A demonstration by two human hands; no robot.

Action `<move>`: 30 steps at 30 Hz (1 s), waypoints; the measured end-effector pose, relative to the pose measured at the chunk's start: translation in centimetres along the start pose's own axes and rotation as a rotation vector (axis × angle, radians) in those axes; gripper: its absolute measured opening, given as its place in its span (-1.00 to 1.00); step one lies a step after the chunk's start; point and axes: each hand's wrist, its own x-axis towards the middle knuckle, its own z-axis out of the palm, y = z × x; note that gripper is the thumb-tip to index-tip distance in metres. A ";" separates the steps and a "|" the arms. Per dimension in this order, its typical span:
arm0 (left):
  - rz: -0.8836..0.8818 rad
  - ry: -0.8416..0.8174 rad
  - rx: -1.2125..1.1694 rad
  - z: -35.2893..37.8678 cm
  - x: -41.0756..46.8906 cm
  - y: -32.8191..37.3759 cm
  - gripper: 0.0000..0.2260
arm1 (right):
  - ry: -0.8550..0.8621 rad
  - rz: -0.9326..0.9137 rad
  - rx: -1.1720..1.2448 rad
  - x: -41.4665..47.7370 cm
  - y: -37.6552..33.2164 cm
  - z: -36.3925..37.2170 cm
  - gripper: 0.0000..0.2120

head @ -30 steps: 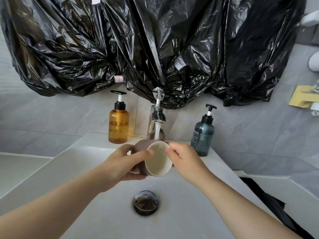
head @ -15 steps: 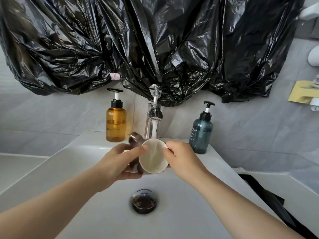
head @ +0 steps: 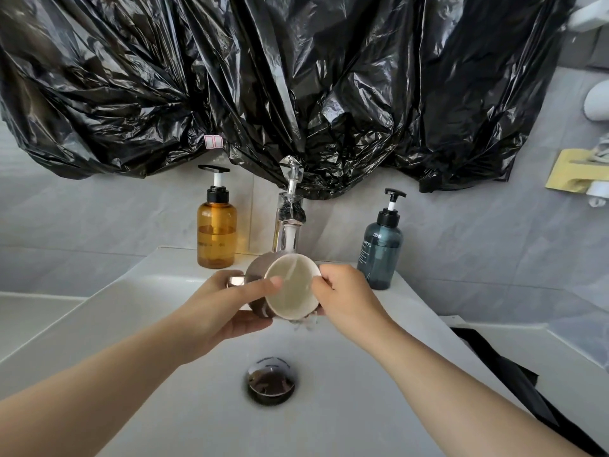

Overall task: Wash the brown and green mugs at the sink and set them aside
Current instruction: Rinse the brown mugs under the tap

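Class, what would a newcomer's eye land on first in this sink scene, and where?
Crinkled black plastic sheeting hangs above the sink. At centre, the left hand and right hand hold the brown mug tilted under the faucet, water dripping off. An amber bottle and a blue-grey bottle flank the faucet.

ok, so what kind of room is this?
Probably a bathroom: a white washbasin with a chrome tap, plus an amber pump bottle and a teal pump bottle, seemingly shampoo, on its ledge.
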 end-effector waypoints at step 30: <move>0.044 -0.002 -0.064 0.2 0.3 -0.2 -0.56 | -0.315 0.209 0.632 -0.6 -0.6 -1.2 -0.76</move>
